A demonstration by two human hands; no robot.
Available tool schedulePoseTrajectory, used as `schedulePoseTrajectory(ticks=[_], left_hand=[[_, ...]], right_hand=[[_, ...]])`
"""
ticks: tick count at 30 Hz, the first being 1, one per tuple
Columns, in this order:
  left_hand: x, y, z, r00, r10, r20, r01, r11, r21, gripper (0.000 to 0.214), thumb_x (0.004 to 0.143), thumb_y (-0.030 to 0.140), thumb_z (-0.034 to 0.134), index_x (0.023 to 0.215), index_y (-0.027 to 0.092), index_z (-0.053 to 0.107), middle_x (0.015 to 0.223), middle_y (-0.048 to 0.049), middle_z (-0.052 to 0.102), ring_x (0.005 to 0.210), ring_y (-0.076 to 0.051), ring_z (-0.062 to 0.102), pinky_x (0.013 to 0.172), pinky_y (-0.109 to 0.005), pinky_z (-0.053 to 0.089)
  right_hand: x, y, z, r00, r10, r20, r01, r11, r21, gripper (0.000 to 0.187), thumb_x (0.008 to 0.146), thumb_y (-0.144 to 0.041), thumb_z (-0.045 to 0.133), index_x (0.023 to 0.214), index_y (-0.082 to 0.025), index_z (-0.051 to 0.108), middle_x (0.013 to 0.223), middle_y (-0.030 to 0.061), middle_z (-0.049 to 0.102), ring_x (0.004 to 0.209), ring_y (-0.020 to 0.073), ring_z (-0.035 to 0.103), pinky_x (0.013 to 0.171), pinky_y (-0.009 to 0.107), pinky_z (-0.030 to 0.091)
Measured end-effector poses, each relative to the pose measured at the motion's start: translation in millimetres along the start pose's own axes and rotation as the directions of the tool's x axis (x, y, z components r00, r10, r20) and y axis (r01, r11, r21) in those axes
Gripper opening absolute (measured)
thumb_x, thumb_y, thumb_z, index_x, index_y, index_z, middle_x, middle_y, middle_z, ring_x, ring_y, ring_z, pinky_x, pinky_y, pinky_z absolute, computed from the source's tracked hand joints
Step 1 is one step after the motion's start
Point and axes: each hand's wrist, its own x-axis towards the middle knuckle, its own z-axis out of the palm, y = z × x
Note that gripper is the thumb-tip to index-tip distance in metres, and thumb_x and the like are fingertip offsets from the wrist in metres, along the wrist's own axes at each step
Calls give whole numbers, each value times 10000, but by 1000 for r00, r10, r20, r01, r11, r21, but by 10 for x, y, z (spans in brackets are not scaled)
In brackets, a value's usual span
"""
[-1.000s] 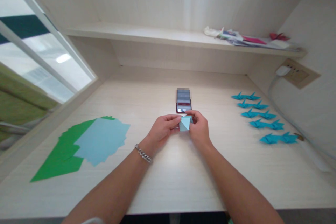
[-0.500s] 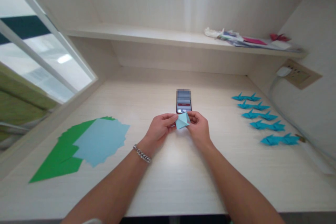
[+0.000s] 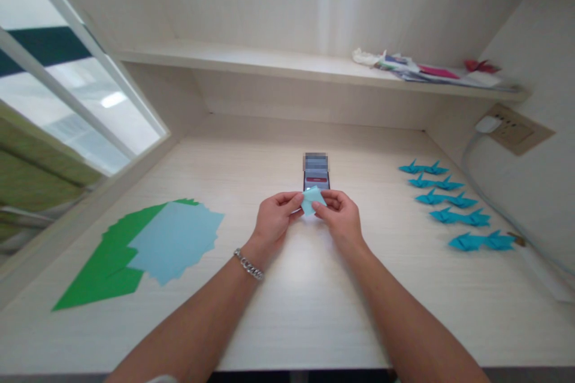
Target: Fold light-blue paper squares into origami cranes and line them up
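A small folded piece of light blue paper (image 3: pixel 311 200) is held up between my two hands, above the desk. My left hand (image 3: pixel 279 215) pinches its left edge between thumb and fingers. On the other side, my right hand (image 3: pixel 340 215) grips it, the thumb pressed on the paper's face and the fingers behind. Just beyond the paper lies a phone (image 3: pixel 317 173) with its screen lit; its near end is hidden by the paper and hands.
Fanned light blue sheets (image 3: pixel 179 242) overlap green sheets (image 3: pixel 96 269) on the left. Several blue origami cranes (image 3: pixel 469 243) stand in rows at the right. A cable (image 3: pixel 469 161) runs from the wall socket (image 3: pixel 516 128). Papers (image 3: pixel 431 72) lie on the shelf (image 3: pixel 251 60) above.
My right thumb has moved left onto the paper's face. The paper has turned and shifted up slightly, its visible shape changed. Both hands keep their hold.
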Motion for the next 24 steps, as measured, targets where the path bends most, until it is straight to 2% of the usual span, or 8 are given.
schedulePoseTrajectory(ticks=[5, 8, 14, 17, 24], left_hand=[[-31, -30, 4, 996, 1, 85, -4, 1000, 25, 324, 593, 274, 819, 845, 103, 710, 855, -92, 715, 778, -176, 652, 774, -344, 528], [-40, -64, 8, 992, -4, 123, -8, 995, 100, 354, 566, 270, 830, 857, 103, 716, 851, -97, 722, 762, -174, 658, 783, -339, 520], [-27, -67, 57, 979, -74, 191, 28, 972, 232, 330, 584, 291, 815, 846, 114, 723, 801, -79, 723, 707, -153, 653, 749, -302, 514], [-28, -61, 56, 980, -76, 185, 19, 955, 296, 293, 623, 350, 784, 782, 112, 722, 747, -75, 716, 674, -148, 646, 719, -290, 517], [-67, -70, 6, 971, -44, 235, -55, 914, 401, 262, 701, 381, 720, 758, 126, 714, 719, -68, 714, 652, -149, 644, 675, -273, 525]], right_hand=[[34, 5, -74, 999, -8, -33, 9, 999, 32, 381, 594, -254, 768, 927, -168, 605, 861, 55, 702, 767, 193, 659, 681, 316, 541], [67, -27, -121, 997, -10, -73, 13, 999, 35, 399, 589, -240, 760, 948, -167, 602, 816, 40, 702, 704, 172, 649, 647, 293, 520], [138, -150, -153, 998, -29, -50, 27, 999, -22, 412, 598, -235, 742, 976, -167, 596, 760, 31, 701, 666, 161, 638, 634, 284, 488], [160, -164, -166, 1000, -22, -7, 22, 999, -41, 428, 587, -230, 752, 980, -164, 596, 740, 26, 697, 665, 157, 634, 643, 284, 481], [136, -169, -185, 988, 156, -10, -154, 984, 93, 503, 529, -275, 800, 979, -174, 600, 721, 13, 689, 606, 140, 623, 575, 253, 449]])
